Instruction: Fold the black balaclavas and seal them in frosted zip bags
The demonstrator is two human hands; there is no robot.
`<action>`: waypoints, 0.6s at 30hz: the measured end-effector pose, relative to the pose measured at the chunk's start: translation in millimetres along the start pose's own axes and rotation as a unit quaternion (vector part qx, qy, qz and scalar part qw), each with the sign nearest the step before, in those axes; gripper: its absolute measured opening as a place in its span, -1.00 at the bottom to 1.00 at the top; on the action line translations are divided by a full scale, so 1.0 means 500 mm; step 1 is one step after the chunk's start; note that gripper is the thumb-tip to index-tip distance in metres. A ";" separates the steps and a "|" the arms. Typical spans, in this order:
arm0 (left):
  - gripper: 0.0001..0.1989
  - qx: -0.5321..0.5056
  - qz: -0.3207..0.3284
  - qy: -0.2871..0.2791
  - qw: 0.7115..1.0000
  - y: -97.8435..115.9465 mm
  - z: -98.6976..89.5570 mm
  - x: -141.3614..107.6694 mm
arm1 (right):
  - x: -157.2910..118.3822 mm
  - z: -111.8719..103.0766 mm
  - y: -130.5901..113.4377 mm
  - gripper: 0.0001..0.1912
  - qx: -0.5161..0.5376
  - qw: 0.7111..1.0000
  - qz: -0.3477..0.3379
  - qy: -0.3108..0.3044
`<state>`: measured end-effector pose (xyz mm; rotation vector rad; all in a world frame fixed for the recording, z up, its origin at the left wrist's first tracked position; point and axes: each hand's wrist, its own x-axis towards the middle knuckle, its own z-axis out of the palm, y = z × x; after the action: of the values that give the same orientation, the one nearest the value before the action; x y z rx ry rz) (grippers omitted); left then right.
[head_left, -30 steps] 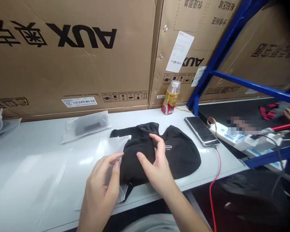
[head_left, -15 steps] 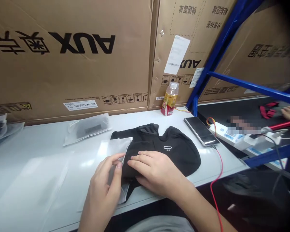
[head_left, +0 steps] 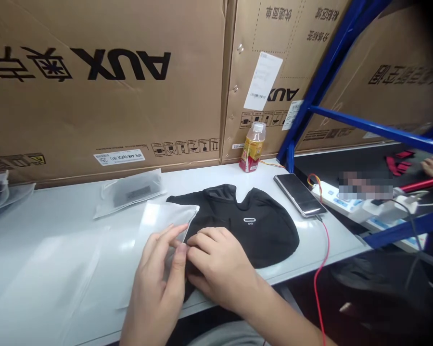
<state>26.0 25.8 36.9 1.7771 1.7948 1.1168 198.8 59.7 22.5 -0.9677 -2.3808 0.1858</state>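
Both hands meet at the mouth of a clear plastic bag [head_left: 166, 216]: the left hand [head_left: 155, 283] pinches its edge, the right hand [head_left: 216, 269] gathers the black garment [head_left: 267, 235], whose length runs rightward along the white table [head_left: 68, 211].

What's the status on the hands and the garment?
Left hand pinching edge of frosted plastic bag. Right hand pressing black fabric garment at bag's mouth. Phone beside garment, not blocking.

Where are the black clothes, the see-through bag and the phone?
black clothes [head_left: 270, 240], head view, on the dark cloth right of the small white logo
see-through bag [head_left: 166, 216], head view, on its upper part above the hands
phone [head_left: 299, 194], head view, on its dark screen
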 end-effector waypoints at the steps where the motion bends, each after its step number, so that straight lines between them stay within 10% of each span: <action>1: -0.55 0.030 0.010 -0.015 0.999 -0.013 -0.007 0.003 | -0.002 -0.002 0.009 -0.76 0.027 0.999 -0.022 -0.002; 8: -0.44 0.145 0.056 -0.163 0.974 -0.130 -0.029 0.017 | 0.005 0.009 0.020 -0.60 0.067 0.995 -0.052 -0.045; 13: -0.44 0.149 0.075 -0.151 0.974 -0.120 -0.023 0.008 | 0.026 0.036 -0.030 -0.60 -0.012 1.000 0.019 -0.012; 18: -0.42 0.140 0.113 -0.188 0.966 -0.104 -0.033 0.017 | 0.042 0.002 -0.014 -0.89 0.126 0.979 -0.104 -0.119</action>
<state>-21.5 35.4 10.6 2.2261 1.6068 0.5584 181.8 69.0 33.1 -0.6012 -2.5757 0.5340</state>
